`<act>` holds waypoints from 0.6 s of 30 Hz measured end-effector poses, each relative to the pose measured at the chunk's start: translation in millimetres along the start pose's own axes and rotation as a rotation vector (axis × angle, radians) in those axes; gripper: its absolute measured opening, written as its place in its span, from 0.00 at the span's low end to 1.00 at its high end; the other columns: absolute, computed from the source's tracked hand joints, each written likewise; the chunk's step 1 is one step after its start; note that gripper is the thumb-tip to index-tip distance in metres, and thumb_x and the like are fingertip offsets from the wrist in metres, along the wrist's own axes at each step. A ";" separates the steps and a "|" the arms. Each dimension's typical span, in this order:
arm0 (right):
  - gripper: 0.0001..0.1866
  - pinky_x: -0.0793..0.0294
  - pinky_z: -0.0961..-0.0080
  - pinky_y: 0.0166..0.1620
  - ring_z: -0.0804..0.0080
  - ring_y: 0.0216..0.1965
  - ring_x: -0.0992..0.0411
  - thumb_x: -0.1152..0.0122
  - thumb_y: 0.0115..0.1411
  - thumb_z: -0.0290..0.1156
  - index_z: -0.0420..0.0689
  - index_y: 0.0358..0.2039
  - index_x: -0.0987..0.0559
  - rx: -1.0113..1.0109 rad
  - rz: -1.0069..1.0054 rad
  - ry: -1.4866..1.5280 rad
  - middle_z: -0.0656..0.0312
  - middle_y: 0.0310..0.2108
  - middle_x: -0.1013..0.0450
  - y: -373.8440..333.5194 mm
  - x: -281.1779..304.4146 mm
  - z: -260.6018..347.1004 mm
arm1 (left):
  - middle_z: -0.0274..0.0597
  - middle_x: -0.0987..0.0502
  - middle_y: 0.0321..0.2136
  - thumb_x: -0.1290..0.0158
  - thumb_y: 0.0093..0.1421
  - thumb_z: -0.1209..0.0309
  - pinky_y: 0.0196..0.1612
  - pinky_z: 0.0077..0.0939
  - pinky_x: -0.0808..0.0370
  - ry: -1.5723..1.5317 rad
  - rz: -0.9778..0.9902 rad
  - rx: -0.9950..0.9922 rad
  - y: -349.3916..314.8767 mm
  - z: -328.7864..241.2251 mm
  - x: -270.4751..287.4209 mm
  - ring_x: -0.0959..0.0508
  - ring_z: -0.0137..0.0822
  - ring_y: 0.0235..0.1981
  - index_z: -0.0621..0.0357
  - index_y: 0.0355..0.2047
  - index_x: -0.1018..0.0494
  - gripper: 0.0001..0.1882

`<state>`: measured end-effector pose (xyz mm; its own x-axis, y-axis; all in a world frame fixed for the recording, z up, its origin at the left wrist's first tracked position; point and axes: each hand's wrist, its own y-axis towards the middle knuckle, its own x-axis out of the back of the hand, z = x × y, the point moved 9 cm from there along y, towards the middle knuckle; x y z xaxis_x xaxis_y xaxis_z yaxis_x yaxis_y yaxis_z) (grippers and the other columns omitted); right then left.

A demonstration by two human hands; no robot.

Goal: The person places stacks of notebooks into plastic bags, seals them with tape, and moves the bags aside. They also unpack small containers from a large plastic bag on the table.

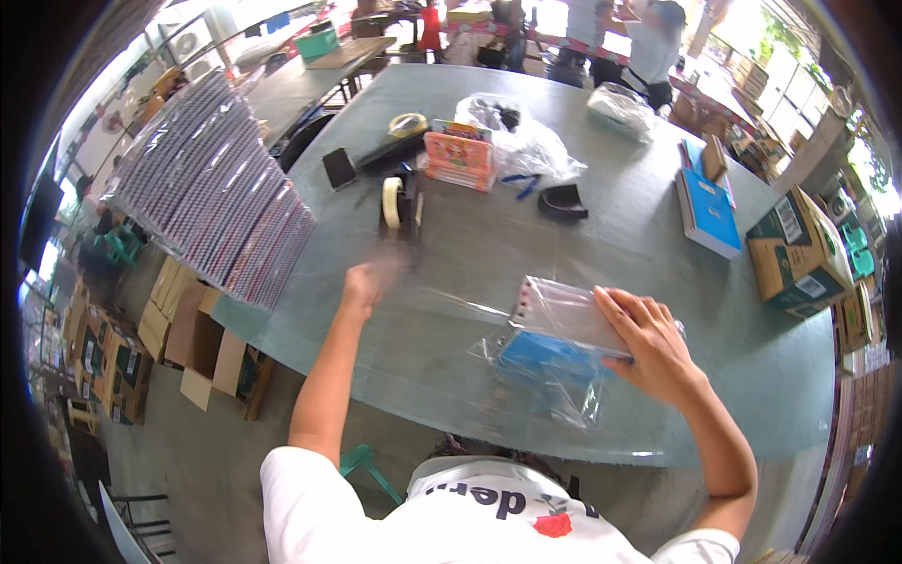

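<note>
Broad grey-green table point(601, 240), a person in a white shirt working at its near edge. Right hand point(646, 336) lies palm down, fingers extended and slightly spread, on the right part of a flat pale-grey pack with reddish marks along its left edge point(562, 312); it presses on top, not wrapped around it. The pack sits on the near side of the table, right of centre. Loose clear plastic film point(573, 399) spreads over and below it toward the table edge, with a bright blue flat layer point(536, 352) showing through.

Left hand point(369, 283) is motion-blurred above the table, well apart from the pack; cannot tell whether its fingers are closed or holding anything. Nearest to it, just beyond: a black tape dispenser point(416, 209) with a cream tape roll point(391, 202).

Farther up: an orange-pink pack of printed booklets point(458, 161), crumpled clear plastic point(537, 150), a small blue-handled cutting tool point(523, 184), a curved black piece point(563, 201) just right of it. Left edge: tall leaning stack of spiral-bound notebooks in clear wrap point(216, 193). Right side: thick blue book stack point(707, 216), and near it a brown-and-green cardboard carton point(800, 252).
</note>
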<state>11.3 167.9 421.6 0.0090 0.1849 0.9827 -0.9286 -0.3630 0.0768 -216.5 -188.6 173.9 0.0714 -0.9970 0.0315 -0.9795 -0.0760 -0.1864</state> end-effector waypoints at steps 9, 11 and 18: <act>0.46 0.40 0.60 0.54 0.55 0.51 0.38 0.32 0.43 0.30 0.49 0.62 0.46 0.029 0.029 -0.001 0.57 0.55 0.41 3.0 -13.4 -25.1 | 0.34 0.24 0.21 0.42 0.52 0.60 0.19 0.15 0.34 0.088 0.113 -0.407 -168.5 -139.2 -85.5 0.29 0.21 0.18 0.59 0.23 0.26 0.14; 0.46 0.40 0.58 0.53 0.54 0.52 0.39 0.33 0.44 0.31 0.49 0.62 0.47 0.060 0.027 0.019 0.55 0.55 0.41 8.8 -14.4 -23.8 | 0.34 0.24 0.21 0.43 0.54 0.58 0.16 0.14 0.37 -0.379 0.336 -0.285 -231.5 -104.7 -150.1 0.30 0.20 0.16 0.59 0.23 0.25 0.16; 0.46 0.40 0.57 0.54 0.53 0.53 0.39 0.33 0.44 0.30 0.48 0.62 0.47 0.125 0.007 0.046 0.54 0.55 0.42 8.6 -17.4 -19.3 | 0.36 0.29 0.11 0.40 0.52 0.58 0.14 0.23 0.40 -0.007 0.076 -0.460 -256.9 -110.4 -235.3 0.34 0.25 0.11 0.62 0.17 0.27 0.19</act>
<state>-4.0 179.1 401.9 -0.0172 0.2229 0.9747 -0.8752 -0.4746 0.0931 -2.4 67.4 322.8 -0.0040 -0.9996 0.0278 -0.9635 0.0113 0.2673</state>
